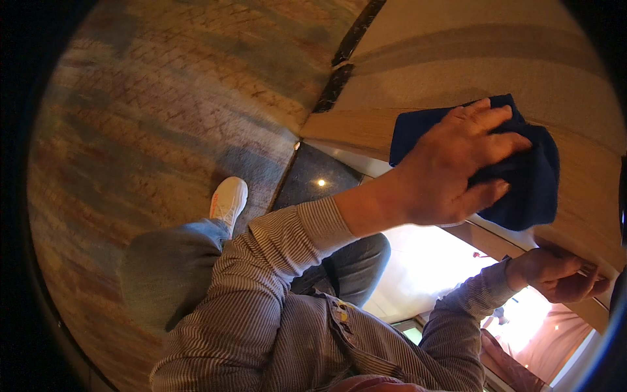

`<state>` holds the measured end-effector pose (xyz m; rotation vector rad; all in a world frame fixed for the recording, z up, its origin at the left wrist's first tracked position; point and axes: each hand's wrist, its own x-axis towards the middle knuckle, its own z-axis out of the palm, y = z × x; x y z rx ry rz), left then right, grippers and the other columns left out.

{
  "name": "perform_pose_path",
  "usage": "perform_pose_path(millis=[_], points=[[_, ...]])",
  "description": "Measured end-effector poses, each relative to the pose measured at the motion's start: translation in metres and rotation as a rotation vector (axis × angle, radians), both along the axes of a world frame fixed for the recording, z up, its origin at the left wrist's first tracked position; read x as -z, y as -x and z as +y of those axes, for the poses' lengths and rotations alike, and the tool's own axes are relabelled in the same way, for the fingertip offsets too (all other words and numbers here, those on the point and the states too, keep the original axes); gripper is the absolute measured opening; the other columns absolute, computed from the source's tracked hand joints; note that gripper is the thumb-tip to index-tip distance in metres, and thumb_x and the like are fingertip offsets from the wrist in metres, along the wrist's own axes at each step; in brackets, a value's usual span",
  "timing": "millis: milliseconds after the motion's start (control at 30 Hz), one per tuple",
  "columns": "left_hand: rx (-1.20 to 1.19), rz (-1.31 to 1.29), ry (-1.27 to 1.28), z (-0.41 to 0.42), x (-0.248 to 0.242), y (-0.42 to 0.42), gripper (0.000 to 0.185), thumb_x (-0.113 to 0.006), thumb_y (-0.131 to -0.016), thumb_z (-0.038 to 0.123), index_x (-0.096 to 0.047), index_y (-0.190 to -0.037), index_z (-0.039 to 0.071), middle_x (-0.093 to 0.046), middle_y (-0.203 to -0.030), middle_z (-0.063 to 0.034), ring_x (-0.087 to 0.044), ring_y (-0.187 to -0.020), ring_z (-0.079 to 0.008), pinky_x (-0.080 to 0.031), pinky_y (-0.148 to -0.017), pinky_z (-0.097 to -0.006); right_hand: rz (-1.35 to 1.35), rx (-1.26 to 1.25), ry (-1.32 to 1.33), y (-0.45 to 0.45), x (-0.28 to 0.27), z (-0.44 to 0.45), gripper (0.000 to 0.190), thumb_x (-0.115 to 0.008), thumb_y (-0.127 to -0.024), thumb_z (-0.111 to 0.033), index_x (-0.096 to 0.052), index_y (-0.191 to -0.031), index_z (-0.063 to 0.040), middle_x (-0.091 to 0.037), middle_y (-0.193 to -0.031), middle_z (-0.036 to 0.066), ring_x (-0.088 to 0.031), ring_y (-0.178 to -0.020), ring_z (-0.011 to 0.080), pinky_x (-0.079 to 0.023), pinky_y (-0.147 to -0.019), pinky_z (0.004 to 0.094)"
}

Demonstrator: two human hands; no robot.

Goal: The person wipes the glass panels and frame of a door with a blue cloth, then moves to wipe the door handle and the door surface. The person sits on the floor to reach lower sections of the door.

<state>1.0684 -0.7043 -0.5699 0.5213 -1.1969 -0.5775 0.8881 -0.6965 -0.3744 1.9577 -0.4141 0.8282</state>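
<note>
My left hand (460,161), back towards me and fingers spread, presses a folded dark blue cloth (531,176) against wood trim (362,128) beside a beige textured wall panel (470,68). The cloth shows above, between and below the fingers. Lower right, my right hand (563,279) is at the wood edge, its fingers curled. Something small and shiny shows by those fingers; whether they grip it or the edge is unclear.
Patterned carpet (161,112) meets a dark polished floor strip (323,171) near my white shoe (229,198). A dark marble-look baseboard (335,88) runs along the wall. Bright light comes through an opening (426,259) beyond the wood trim, between my arms.
</note>
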Motion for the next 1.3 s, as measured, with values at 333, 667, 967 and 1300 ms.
perform_pose_path(millis=[333,667,967,1300], points=[[0.306,0.148,-1.017,-0.035,0.147,-0.023,0.045,-0.05,-0.093,0.033,-0.053,-0.127,0.003,-0.062,-0.113,-0.0148,-0.057,-0.102,-0.0215,-0.042,-0.091,-0.0291,-0.144,-0.026,-0.133,-0.003,0.007,0.002,0.026,-0.053,-0.093,-0.02,-0.051,-0.104,0.004,-0.04,-0.128,0.021,-0.048,-0.111,0.0269,-0.046,-0.09,0.0379],[-0.01,0.0,-0.12,-0.019,-0.012,0.004,0.036,-0.058,-0.087,0.02,-0.058,-0.12,0.004,-0.057,-0.121,-0.0182,-0.049,-0.119,-0.0335,-0.037,-0.102,-0.0401,-0.151,0.007,-0.111,-0.016,0.013,0.005,0.026,-0.053,-0.092,-0.019,-0.05,-0.107,0.002,-0.039,-0.131,0.022,-0.045,-0.117,0.0276,-0.042,-0.098,0.0407],[0.027,-0.25,-0.659,-0.102,0.107,-0.003,0.041,-0.06,-0.088,0.023,-0.055,-0.125,0.007,-0.059,-0.116,-0.0194,-0.056,-0.108,-0.0349,-0.045,-0.091,-0.0405,-0.103,0.091,-0.134,-0.001,0.008,0.006,0.031,-0.049,-0.095,-0.024,-0.046,-0.115,-0.001,-0.037,-0.134,0.017,-0.04,-0.123,0.027,-0.039,-0.101,0.0384],[-0.102,-0.336,-0.833,-0.125,0.062,0.009,0.043,-0.057,-0.086,0.037,-0.056,-0.123,0.017,-0.055,-0.112,-0.0222,-0.054,-0.104,-0.0387,-0.046,-0.088,-0.0471,0.06,0.216,0.108,-0.022,0.004,0.002,0.04,-0.045,-0.096,-0.034,-0.049,-0.113,0.003,-0.049,-0.115,0.021,-0.05,-0.108,0.0265,-0.046,-0.087,0.0368]])
